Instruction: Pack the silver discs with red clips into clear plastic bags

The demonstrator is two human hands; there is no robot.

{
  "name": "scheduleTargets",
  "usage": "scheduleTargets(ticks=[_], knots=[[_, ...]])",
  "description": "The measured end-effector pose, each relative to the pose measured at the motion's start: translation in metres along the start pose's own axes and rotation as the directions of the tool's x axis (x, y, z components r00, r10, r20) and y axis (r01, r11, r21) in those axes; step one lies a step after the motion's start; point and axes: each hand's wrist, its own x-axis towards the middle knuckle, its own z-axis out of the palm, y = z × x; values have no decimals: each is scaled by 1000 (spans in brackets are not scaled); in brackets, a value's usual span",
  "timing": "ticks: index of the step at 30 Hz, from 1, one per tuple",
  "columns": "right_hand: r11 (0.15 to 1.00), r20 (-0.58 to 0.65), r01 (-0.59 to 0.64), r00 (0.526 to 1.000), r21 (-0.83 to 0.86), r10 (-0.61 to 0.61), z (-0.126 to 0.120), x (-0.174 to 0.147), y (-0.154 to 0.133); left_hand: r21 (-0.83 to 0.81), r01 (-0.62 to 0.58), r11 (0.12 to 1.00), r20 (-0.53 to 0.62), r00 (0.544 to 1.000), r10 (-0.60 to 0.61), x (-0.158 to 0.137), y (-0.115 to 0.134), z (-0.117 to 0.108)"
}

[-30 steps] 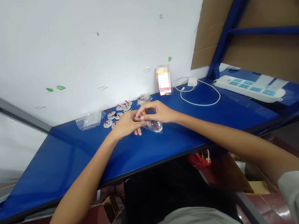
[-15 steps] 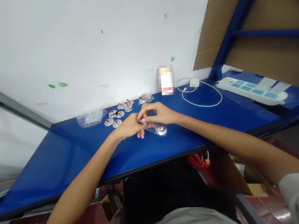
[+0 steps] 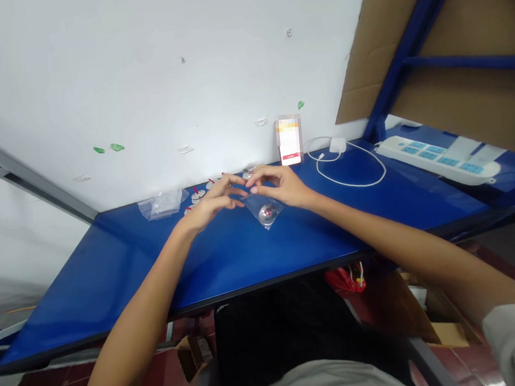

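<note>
1. Left hand (image 3: 213,201): fingers spread and slightly curled, thumb standing apart from them. Fingertips lie right by the upper left edge of a clear bag (image 3: 254,205); whether they touch the film cannot be told.
2. Right hand (image 3: 284,188): thumb and forefinger brought close together, pinching the bag's upper edge near the left fingertips.
3. Bag position: in front of and between both hands, over the near-middle part of the blue table (image 3: 113,281), tilted, one corner pointing toward the person. Contact with the tabletop cannot be made out.
4. Bag contents: one silvery round disc (image 3: 267,215) with a red part, low in the bag.
5. Behind the left hand: several discs with red loops (image 3: 198,196), partly hidden by it. Left of these, a heap of clear plastic (image 3: 163,205).
6. Beyond the right hand, near the wall: a small wrapped piece (image 3: 249,173), partly covered.
7. Further right: an upright phone (image 3: 290,146) against the wall, a white charger (image 3: 337,145) with its cable, and a power strip (image 3: 437,160).
</note>
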Motion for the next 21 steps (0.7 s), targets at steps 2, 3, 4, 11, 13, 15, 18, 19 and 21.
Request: scheduleTargets(ticks=[2,3,4,11,13,15,18,19,21], knots=[[1000,-47,17,999,-4,-17,1,0,0,-19,58,998,94,994,-56,1,-9,6],[1000,-69,20,997,-11,-21,1,0,-1,-4,69,998,91,994,-68,2,-15,11],[1000,-90,22,996,-19,-23,1,0,-1,19,77,997,76,994,-78,4,-22,17],[999,-184,3,983,-49,-12,3,1,12,169,44,985,-150,988,-18,16,-54,34],[1000,-249,-21,968,3,21,1,1,21,212,31,977,-169,986,5,17,-54,26],[995,-243,-79,966,53,90,-3,1,29,225,29,974,-189,982,14,16,-52,17],[980,-106,-198,974,23,199,-9,-2,40,252,19,968,-214,976,37,16,-49,8],[974,-61,-228,972,-10,227,-10,-3,42,277,11,961,-228,972,54,16,-49,6],[963,-9,-253,967,-96,253,-10,-5,44,380,-9,925,-271,955,121,16,-48,5]])
